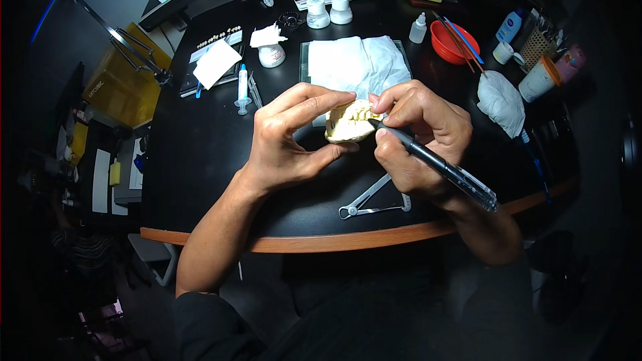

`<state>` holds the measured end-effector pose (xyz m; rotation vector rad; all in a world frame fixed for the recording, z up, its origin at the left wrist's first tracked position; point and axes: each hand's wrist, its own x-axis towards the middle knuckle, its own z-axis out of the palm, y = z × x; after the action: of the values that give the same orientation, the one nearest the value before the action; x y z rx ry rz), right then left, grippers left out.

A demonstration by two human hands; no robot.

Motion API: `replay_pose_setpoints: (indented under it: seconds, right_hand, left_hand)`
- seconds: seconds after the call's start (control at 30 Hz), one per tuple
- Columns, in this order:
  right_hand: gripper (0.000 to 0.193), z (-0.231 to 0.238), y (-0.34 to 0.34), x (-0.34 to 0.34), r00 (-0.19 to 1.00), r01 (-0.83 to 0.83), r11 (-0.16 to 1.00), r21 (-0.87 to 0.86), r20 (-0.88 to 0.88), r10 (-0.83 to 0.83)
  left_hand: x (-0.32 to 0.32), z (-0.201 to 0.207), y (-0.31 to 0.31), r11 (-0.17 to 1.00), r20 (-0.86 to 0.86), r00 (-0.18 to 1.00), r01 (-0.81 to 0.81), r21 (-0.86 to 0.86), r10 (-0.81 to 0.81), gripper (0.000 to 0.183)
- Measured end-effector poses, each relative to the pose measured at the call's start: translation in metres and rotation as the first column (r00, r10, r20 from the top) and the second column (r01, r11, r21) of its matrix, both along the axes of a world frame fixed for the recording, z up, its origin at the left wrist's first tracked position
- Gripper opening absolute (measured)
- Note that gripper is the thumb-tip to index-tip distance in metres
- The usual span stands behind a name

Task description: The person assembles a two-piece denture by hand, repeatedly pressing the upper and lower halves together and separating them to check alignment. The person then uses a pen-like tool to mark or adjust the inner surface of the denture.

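Observation:
Between my hands, above the black table, is a cream-yellow dental cast [346, 125] with a row of teeth along its top. My left hand [289, 130] grips it from the left, thumb under the near edge and index finger at the far edge. In my right hand [428, 137] is a black pen [441, 164], its tip against or very near the cast just below the teeth; I cannot tell if it touches. The right fingertips are at the cast's right end. A metal caliper [374, 200] lies on the table below the hands.
White tissue [358, 60] covers a glass slab behind the cast. A syringe [243, 93] and jars [271, 55] stand or lie left and behind. On the right are a red bowl [455, 43] with brushes, a cloth bundle [501, 103] and cups [538, 80]. The table's wooden edge [348, 239] is nearest me.

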<state>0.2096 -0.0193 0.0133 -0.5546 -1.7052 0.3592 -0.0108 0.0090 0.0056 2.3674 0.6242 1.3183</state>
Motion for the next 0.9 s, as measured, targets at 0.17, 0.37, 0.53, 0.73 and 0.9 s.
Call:
replay_pose_setpoints:
  seconds: [0.17, 0.37, 0.53, 0.73, 0.9]
  right_hand:
    - [0.013, 0.0, -0.001, -0.006, 0.986, 0.047, 0.997, -0.058, -0.159, -0.056]
    - [0.024, 0.005, -0.001, -0.004, 0.983, 0.153, 0.982, -0.113, -0.082, -0.163]
    - [0.025, 0.002, 0.0, -0.004, 0.983, 0.161, 0.976, -0.147, -0.068, -0.172]
    - [0.025, 0.003, -0.001, -0.003, 0.986, 0.141, 0.978, -0.152, -0.066, -0.152]
    - [0.025, 0.005, -0.001, -0.003, 0.988, 0.139, 0.977, -0.158, -0.042, -0.148]
  left_hand:
    - [0.004, 0.002, 0.0, 0.999, 0.005, 1.0, -0.021, 0.034, 0.02, 0.058]
    - [-0.001, 0.003, 0.002, 0.992, 0.015, 0.997, -0.076, 0.1, 0.074, 0.057]
    - [0.0, 0.001, 0.003, 0.993, 0.023, 0.997, -0.079, 0.092, 0.078, 0.057]
    - [0.0, 0.0, 0.003, 0.992, 0.021, 0.997, -0.08, 0.093, 0.078, 0.058]
    - [-0.001, 0.0, 0.002, 0.994, 0.019, 0.997, -0.077, 0.073, 0.076, 0.059]
